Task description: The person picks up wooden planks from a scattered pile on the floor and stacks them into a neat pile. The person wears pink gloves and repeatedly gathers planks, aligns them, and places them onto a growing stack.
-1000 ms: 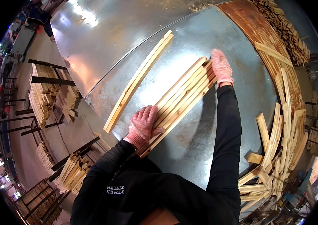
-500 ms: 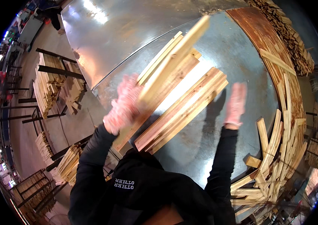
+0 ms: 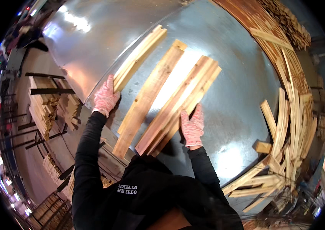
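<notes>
My left hand (image 3: 106, 98), in a pink-and-white knit glove, is closed round the near end of a few pale wooden strips (image 3: 140, 57) lying together at the left. My right hand (image 3: 193, 125), in a matching glove, lies against the right edge of a group of wooden boards (image 3: 181, 103). Its thumb touches the edge and its fingers are stretched out, apart from the thumb. Between the two groups lies a wider wooden board (image 3: 149, 96), slanting the same way, with a shorter piece partly hidden beneath it.
The metal tabletop (image 3: 239, 99) carries a heap of loose strips (image 3: 290, 134) along its right side, with a short block (image 3: 262, 147) beside it. A brown plank surface (image 3: 246, 15) curves along the far right edge. Stacked strips on a rack (image 3: 42, 103) stand at the left.
The raised, blurred board by my left hand is down, and that hand now grips the left strips, which lie apart from the middle board. My right hand has moved left to the right-hand boards.
</notes>
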Demonstrator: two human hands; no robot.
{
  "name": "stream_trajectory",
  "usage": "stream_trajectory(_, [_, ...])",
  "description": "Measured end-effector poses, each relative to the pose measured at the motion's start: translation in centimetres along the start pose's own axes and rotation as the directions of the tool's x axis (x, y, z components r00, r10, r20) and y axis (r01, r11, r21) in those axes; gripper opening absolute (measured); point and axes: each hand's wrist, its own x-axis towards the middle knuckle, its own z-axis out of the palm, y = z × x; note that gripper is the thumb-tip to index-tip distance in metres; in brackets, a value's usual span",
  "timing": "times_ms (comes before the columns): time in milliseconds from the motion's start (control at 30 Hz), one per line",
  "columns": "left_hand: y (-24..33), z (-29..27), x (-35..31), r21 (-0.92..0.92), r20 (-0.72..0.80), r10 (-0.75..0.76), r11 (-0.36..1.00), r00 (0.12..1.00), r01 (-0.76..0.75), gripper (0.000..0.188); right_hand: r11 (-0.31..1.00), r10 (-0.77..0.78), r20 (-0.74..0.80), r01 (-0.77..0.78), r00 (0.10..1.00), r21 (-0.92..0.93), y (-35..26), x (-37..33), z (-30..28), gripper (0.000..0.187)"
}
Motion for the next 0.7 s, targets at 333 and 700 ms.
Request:
stream_trajectory(333, [7.8, 10.4, -8.8, 0.023, -0.292, 0.287, 0.956, 0.912, -0.294, 0.069, 0.961, -0.174, -0.240, 0.217, 0.955, 0.169, -2.4, -6.1, 5.2, 0.085])
stream_trajectory(700, [6.8, 6.0, -5.2, -0.717, 0.310, 0.045, 0.667, 0.950, 0.203, 0.063, 0.937, -0.059, 0.297, -0.050, 0.953, 0.346, -6.3, -6.8, 4.2, 0.098])
